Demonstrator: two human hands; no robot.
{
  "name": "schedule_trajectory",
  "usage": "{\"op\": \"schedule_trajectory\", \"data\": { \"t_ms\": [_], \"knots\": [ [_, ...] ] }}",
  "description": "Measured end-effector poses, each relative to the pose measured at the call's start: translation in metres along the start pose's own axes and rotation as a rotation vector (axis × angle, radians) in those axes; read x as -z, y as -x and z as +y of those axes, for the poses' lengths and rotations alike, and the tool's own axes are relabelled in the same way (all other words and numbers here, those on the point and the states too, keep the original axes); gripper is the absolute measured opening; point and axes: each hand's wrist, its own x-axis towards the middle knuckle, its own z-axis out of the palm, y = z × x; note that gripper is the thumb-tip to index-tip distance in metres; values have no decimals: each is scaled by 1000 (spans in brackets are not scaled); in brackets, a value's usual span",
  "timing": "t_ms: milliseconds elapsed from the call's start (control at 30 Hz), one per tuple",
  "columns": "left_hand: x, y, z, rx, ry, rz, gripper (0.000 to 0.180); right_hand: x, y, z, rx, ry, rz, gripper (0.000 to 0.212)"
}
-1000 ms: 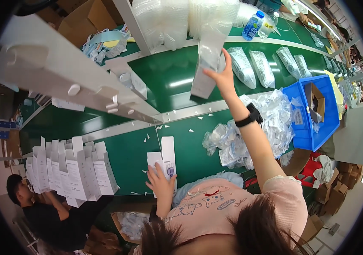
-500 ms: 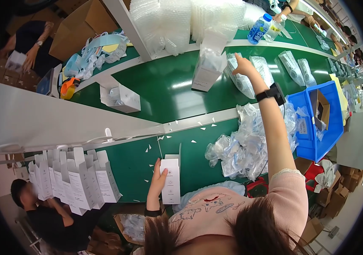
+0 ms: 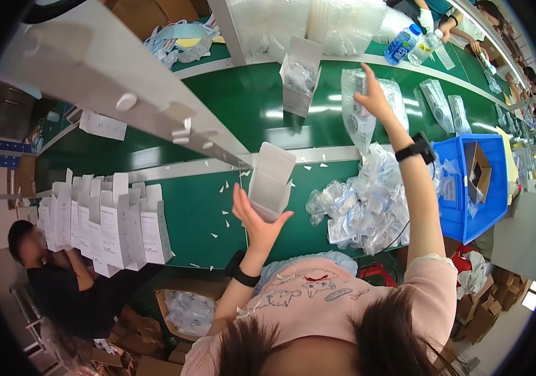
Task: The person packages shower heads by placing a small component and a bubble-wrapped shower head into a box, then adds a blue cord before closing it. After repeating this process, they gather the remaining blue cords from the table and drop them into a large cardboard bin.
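Note:
My left hand [image 3: 258, 227] grips the lower end of a white cardboard box [image 3: 273, 172]. The box is tilted above the near green table, its pale inside facing up. My right hand [image 3: 378, 100] is stretched out over the far green belt, thumb and forefinger spread apart. It lies over the right edge of a bubble-wrapped package [image 3: 356, 122], its thumb overlapping the wrap. Just right of that, partly behind my hand, is another bubble-wrapped package [image 3: 395, 100]. A loose heap of clear plastic bags [image 3: 368, 207] with pale contents lies below my right forearm.
Open white boxes [image 3: 114, 229] stand in rows at left. A filled white box [image 3: 299, 78] is on the belt. A blue bin [image 3: 459, 210] is at right. Bottles [image 3: 403, 45] and bubble-wrap stacks [image 3: 337, 25] line the far side. A metal post [image 3: 149, 94] crosses the left. People work nearby.
My left hand has raised and tipped the box, which stood upright with its printed side showing. My right hand stays over the bubble-wrapped package. The filled box has shifted left along the belt.

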Motion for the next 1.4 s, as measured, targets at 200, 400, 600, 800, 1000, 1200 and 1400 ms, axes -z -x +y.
{"op": "schedule_trajectory", "data": {
  "t_ms": [200,400,600,800,1000,1200,1400],
  "knots": [
    [31,19,9,-62,-115,-165,109,49,86,-106,-207,-779,18,70],
    [31,-1,-33,-225,136,-185,94,30,150,-162,-312,-1127,-37,59],
    [21,5,-26,-31,357,-263,75,-12,170,-193,-461,-1583,305,51],
    [17,14,-8,-72,238,-165,71,-43,177,-217,-338,-1298,589,50],
    [-5,8,10,-92,434,27,66,-26,196,-233,404,-224,260,44],
    [-8,17,-21,-94,295,-79,66,-32,203,-131,335,-88,51,40],
    [13,23,-19,-110,279,-130,67,-61,224,-93,312,510,-412,34]
  ]
}}
